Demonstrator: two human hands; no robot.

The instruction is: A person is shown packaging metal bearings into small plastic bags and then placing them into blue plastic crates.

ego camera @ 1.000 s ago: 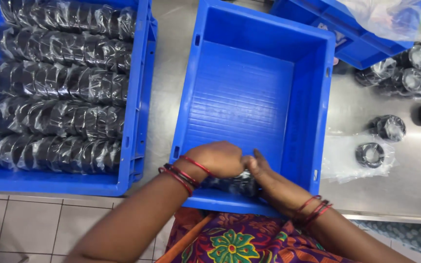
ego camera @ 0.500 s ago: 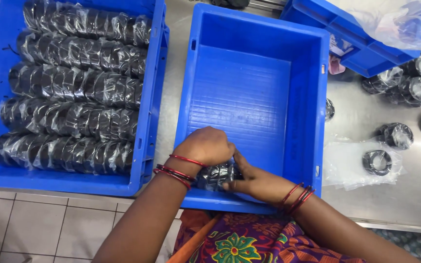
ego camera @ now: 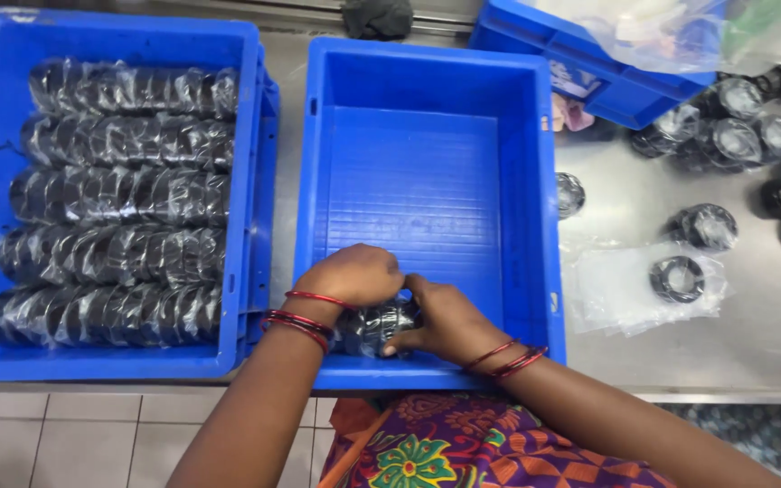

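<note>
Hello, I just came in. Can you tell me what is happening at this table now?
A person holds a small stack of black rings wrapped in clear plastic with the left hand and right hand, low at the near wall of the middle blue crate. The left blue crate holds five rows of such wrapped rings. More bagged rings lie on the steel table.
</note>
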